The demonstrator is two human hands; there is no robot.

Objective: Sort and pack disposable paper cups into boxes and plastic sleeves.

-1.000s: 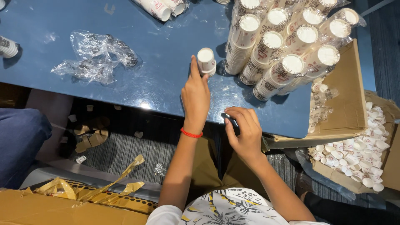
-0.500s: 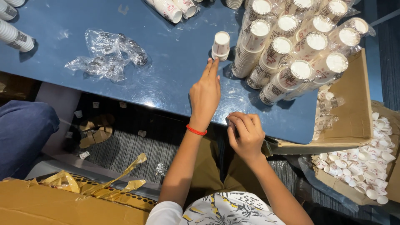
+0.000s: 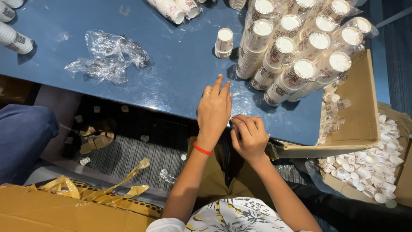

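Blue table: left hand now off cup stack.

Right hand curled fingers hide whatever they hold

A short stack of white paper cups stood near the far edge of the blue table, just left of sleeved white cup stacks; crumpled clear plastic wrap lay further left. Both hands met at the near edge.

Glossy blue table over a grey ribbed floor.
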